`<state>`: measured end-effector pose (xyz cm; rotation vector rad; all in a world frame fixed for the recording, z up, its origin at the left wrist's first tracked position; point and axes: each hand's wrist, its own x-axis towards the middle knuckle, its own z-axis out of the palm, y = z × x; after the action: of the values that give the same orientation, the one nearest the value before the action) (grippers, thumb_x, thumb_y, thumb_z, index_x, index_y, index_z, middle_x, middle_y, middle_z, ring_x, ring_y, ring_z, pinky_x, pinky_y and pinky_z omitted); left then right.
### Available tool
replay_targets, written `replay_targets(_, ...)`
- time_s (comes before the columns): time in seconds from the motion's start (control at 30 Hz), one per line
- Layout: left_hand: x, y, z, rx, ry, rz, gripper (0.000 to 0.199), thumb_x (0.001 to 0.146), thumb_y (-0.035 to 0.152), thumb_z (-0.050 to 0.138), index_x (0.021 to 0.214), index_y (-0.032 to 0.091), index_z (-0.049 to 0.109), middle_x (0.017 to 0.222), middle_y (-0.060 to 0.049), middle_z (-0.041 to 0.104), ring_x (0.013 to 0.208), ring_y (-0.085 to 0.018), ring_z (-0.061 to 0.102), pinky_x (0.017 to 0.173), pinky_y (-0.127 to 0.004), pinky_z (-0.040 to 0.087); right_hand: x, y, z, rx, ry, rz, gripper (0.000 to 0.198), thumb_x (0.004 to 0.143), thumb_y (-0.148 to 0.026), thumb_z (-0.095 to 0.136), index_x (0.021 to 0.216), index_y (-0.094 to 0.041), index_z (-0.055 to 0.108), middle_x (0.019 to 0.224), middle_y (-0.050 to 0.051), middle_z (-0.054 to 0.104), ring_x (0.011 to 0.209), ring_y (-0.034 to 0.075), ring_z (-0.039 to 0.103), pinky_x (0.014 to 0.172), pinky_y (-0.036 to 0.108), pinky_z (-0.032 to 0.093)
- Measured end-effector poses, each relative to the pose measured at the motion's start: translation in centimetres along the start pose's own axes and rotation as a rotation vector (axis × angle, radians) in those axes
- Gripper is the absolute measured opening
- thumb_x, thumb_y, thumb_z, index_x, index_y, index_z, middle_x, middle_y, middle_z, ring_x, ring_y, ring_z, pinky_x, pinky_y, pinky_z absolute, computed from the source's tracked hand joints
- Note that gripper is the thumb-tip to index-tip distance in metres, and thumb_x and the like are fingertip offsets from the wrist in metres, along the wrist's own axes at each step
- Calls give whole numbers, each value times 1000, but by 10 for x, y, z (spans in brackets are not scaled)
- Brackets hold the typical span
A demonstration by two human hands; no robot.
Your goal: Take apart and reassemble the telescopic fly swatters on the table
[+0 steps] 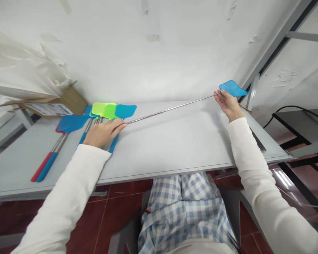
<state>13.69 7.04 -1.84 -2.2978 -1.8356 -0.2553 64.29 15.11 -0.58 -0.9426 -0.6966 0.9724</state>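
A fly swatter with a long, thin metal rod is stretched between my two hands above the table. My left hand is closed on the rod's left end, and the handle there is mostly hidden by the fingers. My right hand pinches the other end, just below the swatter's blue mesh head. The rod slopes up to the right. Under and behind my left hand lie several more swatters with yellow, green and blue heads. Left of it, a blue swatter overlaps a red one.
An open cardboard box stands at the table's back left. The white table meets a white wall. A dark flat object lies by my right forearm. Metal framing and a black cable are at right.
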Motion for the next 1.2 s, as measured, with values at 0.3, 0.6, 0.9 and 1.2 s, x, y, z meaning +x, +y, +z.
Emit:
replay_targets(0.3, 0, 1, 2, -21, 0, -2, 39, 94, 50, 35, 108, 30, 65, 97, -9, 70, 88, -28, 63, 72, -35, 39, -1, -7, 0, 26, -25, 85, 20, 92, -11, 56, 77, -16, 67, 79, 2, 73, 82, 10, 72, 88, 22, 59)
replay_targets(0.6, 1, 6, 0, 20, 25, -22, 42, 95, 53, 35, 106, 27, 67, 91, -10, 71, 84, -28, 65, 66, -33, 35, 3, -13, -11, 31, 104, 11, 14, 92, -12, 57, 81, -18, 65, 87, 2, 73, 86, 9, 71, 90, 23, 57)
replay_targets(0.9, 38, 104, -16, 159, -22, 119, 57, 99, 57, 22, 110, 20, 65, 88, -15, 73, 84, -29, 69, 65, -31, 36, -76, 76, 73, 20, -26, 244, 8, 89, -18, 64, 81, -18, 64, 82, 2, 76, 82, 13, 73, 88, 29, 59)
replay_targets(1.2, 44, 159, -7, 12, -62, 178, 55, 99, 55, 23, 114, 20, 63, 89, -15, 73, 86, -29, 70, 66, -31, 38, -140, 81, 101, 58, -125, 303, 18, 89, -32, 66, 81, -16, 65, 101, 10, 77, 100, 20, 73, 98, 34, 55)
